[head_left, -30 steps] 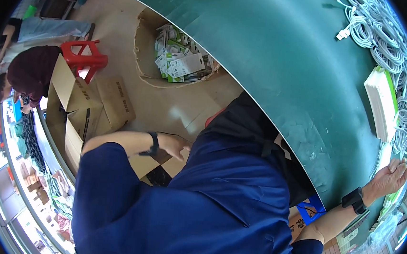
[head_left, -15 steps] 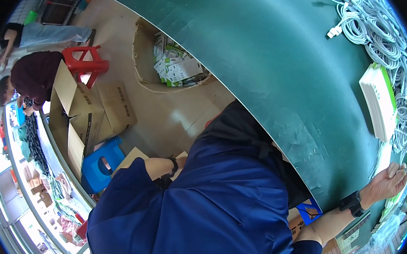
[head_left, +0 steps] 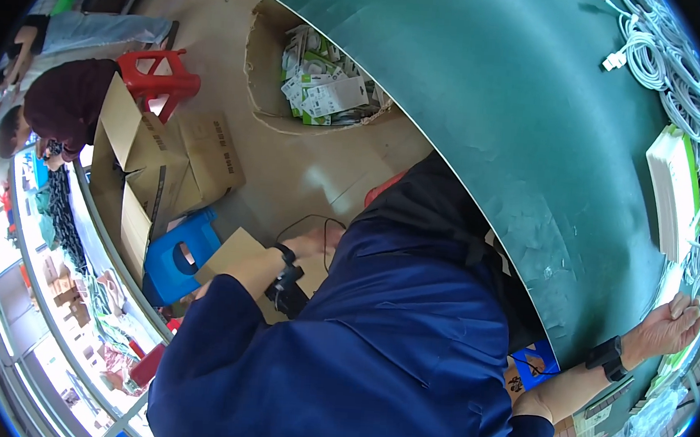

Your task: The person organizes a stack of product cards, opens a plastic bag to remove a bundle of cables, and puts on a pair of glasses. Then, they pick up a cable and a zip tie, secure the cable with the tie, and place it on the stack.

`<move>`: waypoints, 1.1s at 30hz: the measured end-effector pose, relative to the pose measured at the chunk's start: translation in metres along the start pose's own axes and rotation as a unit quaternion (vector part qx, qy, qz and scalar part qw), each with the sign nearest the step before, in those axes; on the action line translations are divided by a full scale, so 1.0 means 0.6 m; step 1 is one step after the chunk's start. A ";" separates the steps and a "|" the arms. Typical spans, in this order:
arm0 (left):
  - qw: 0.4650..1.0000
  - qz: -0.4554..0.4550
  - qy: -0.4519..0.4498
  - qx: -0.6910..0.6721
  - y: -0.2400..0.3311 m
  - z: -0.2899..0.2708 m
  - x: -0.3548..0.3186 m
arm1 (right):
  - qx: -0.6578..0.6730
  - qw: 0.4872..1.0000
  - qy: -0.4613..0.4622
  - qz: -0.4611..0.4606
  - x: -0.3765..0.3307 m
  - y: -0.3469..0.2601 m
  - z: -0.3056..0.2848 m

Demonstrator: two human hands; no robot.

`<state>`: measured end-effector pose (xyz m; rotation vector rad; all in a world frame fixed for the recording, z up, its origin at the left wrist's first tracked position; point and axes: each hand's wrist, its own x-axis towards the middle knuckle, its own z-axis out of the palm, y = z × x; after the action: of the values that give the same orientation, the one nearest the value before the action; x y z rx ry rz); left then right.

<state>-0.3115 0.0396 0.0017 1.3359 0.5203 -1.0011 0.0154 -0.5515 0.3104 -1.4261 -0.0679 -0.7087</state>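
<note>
My right hand [head_left: 666, 330] is at the right edge of the green table [head_left: 490, 106], its fingers curled closed beside a heap of grey cables [head_left: 688, 97]. What is between those fingers is too small to make out. Just beyond it on the table stands a stack of white and green cards [head_left: 671, 194]. My left hand [head_left: 315, 242] is down on my left side, below table height, over an open cardboard box [head_left: 236, 251]. A thin black cord [head_left: 305, 217] loops around it. Its fingers are blurred and partly hidden by my dark blue clothing.
A large carton [head_left: 255, 71] of white and green packages stands on the floor by the table edge. To the left are a blue stool [head_left: 182, 259], open cartons [head_left: 153, 166] and a red stool [head_left: 160, 76]. Another person [head_left: 71, 102] bends over work at the far left.
My left hand has come forward from beside my body into fuller view, with the black cord now showing. My view has shifted slightly; my right hand stays by the cables, closed.
</note>
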 end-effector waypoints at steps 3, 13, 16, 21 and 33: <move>0.999 -0.044 -0.018 0.026 0.072 0.082 -0.041 | -0.007 1.000 0.007 -0.001 -0.005 0.002 0.001; 0.993 0.004 0.088 -0.077 0.128 0.138 -0.078 | -0.033 0.999 0.009 -0.008 -0.011 -0.001 0.027; 0.987 0.010 0.119 -0.109 0.161 0.140 -0.067 | -0.041 0.999 0.009 -0.006 -0.013 -0.003 0.020; 0.843 -0.149 0.083 -0.510 0.026 0.059 0.037 | -0.025 1.000 -0.007 -0.001 -0.005 0.006 0.021; 0.883 -0.119 0.106 -0.442 -0.029 0.077 0.086 | -0.020 0.999 -0.025 -0.008 -0.012 -0.003 0.017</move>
<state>-0.3097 -0.0184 -0.0400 0.5539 1.1658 -0.6593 0.0124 -0.5395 0.3108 -1.4822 -0.1041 -0.6907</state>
